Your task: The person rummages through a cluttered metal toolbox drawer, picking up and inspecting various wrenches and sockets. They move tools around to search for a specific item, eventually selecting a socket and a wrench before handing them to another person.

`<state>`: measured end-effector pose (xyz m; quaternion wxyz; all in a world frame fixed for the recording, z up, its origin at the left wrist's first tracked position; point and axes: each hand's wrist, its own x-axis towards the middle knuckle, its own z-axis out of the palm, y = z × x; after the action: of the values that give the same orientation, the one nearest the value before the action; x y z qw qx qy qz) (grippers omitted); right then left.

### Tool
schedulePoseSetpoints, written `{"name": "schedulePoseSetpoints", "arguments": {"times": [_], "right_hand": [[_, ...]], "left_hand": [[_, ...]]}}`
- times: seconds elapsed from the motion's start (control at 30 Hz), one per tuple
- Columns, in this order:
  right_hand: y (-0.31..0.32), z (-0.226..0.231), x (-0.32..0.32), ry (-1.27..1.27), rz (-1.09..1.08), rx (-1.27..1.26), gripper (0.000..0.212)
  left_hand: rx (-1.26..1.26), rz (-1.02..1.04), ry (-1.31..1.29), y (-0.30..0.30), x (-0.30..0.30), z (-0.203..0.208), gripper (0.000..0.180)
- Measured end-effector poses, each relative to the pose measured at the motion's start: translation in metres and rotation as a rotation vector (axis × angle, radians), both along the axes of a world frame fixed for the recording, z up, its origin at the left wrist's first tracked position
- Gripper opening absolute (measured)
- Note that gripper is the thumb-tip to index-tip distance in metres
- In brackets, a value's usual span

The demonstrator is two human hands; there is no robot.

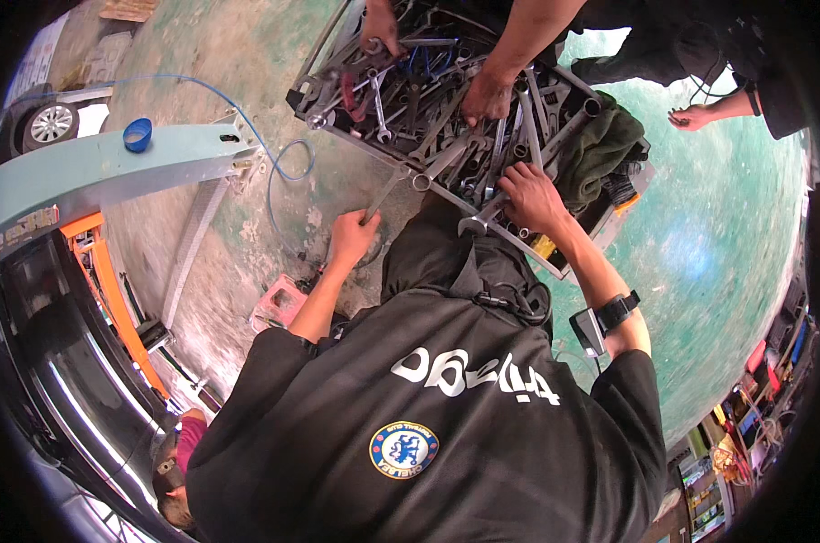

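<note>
My left hand (351, 239) is closed around the lower end of a slim wrench (390, 192), which slants up toward the tray's near corner. At the tray's near edge, my right hand (532, 197) has its fingers curled over a larger wrench (482, 218); its jaw sticks out toward my body and its far part is hidden. Both hands are at a metal tool tray (455, 195) heaped with wrenches and sockets. Across from me, a co-worker's two hands (488, 96) reach into the same heap. A combination wrench (379, 104) lies on top of the pile.
A dark green cloth (600, 149) hangs over the tray's right side. Left stands a grey lift arm (93, 172) with a blue cup (137, 135); a blue hose (220, 90) crosses the floor. A pink crate (283, 300) sits near my left forearm. Another person's hand (690, 118) shows at right.
</note>
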<state>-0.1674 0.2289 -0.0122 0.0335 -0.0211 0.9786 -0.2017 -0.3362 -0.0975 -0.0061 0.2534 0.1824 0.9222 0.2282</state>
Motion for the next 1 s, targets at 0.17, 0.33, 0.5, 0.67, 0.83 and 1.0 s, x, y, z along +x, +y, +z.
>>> {"name": "schedulePoseSetpoints", "arguments": {"times": [0.17,0.33,0.5,0.67,0.83,1.0], "right_hand": [[0.009,0.000,0.015,0.059,0.034,-0.026,0.029],[0.011,0.006,0.023,0.038,0.049,0.022,0.024],[0.014,0.006,0.046,0.036,-0.087,0.020,0.025],[0.011,0.003,0.080,0.025,-0.254,0.079,0.025],[-0.022,0.002,0.067,0.221,-0.405,0.053,0.028],[-0.048,-0.002,0.004,0.190,-0.172,-0.034,0.049]], "left_hand": [[-0.073,0.038,0.033,0.005,0.001,-0.003,0.039],[-0.089,-0.123,0.311,0.008,0.000,-0.008,0.039],[0.051,-0.128,0.371,0.025,-0.004,-0.012,0.042],[0.067,-0.162,0.341,0.041,-0.019,-0.026,0.047],[0.018,-0.182,0.247,0.040,-0.038,-0.052,0.047],[0.027,-0.113,0.041,0.030,-0.047,-0.068,0.048]]}}
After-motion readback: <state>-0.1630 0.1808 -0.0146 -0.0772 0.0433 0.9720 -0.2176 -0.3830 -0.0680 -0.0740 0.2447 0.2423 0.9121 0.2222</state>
